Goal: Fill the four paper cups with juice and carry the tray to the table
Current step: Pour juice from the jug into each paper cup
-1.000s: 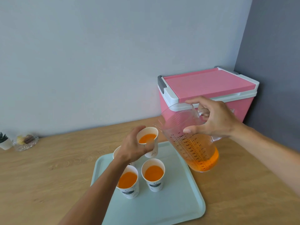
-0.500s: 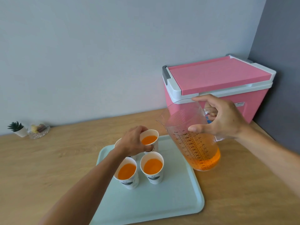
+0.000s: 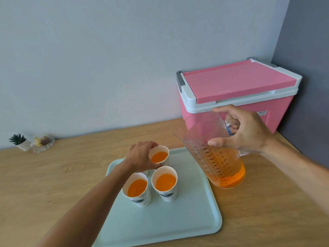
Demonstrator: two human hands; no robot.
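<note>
Three paper cups show orange juice inside. Nearest are two standing side by side in the middle of the pale tray [image 3: 178,223]: the near left cup [image 3: 137,189] and the near right cup [image 3: 165,183], both free of any hand. Just beyond them, toward the tray's far edge, the left hand [image 3: 140,158] is curled around the far right cup [image 3: 159,156], thumb and fingers on its wall, and the cup seems to stand on the tray. A fourth cup [image 3: 146,172] sits under that hand, near the tray's far left corner; only a sliver of its wall shows, so whether it holds juice cannot be told.

Off the tray's right edge, the right hand [image 3: 243,132] grips the clear measuring jug [image 3: 213,157] by its handle, thumb along the side. The jug appears to rest on the bench [image 3: 53,175], roughly upright, with a low band of juice left in it. Behind it, at the bench's far right corner, stands a pink cooler [image 3: 236,90].

Judging by this, pouring is nearly done. The next move calls for releasing the held cup, checking the hidden one, then letting go of the jug so both hands can take the tray's edges and lift it level.
</note>
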